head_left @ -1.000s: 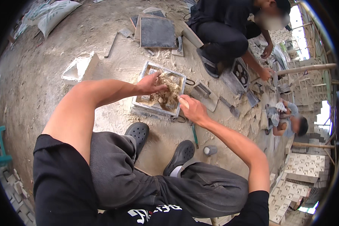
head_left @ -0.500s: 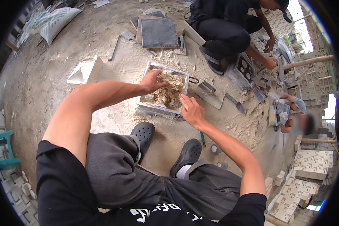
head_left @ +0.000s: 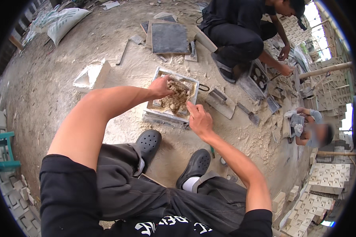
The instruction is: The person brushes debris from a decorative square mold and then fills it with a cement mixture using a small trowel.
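Note:
On the ground before my feet stands a pale rectangular mould frame (head_left: 166,115) holding a heap of crumbly tan material (head_left: 177,96). My left hand (head_left: 160,87) comes over its left side, fingers stretched onto the heap and thumb apart; it grips nothing I can see. At the right rim, my right hand (head_left: 200,120) is closed with its fingers curled and the index finger toward the frame. What it holds, if anything, is hidden by the fingers. A dark wire loop (head_left: 204,87) sticks out past the frame's right side.
Right of the frame lie a flat trowel (head_left: 221,102) and a narrow scraper (head_left: 249,113). Dark square boards (head_left: 170,37) are stacked beyond it, near a white angular block (head_left: 91,75). A crouching person (head_left: 241,35) works at the upper right beside another mould (head_left: 257,77).
My left fingers have moved slightly further into the heap, which looks more broken up. My right hand has shifted slightly down and left along the rim. The whole view has shifted slightly.

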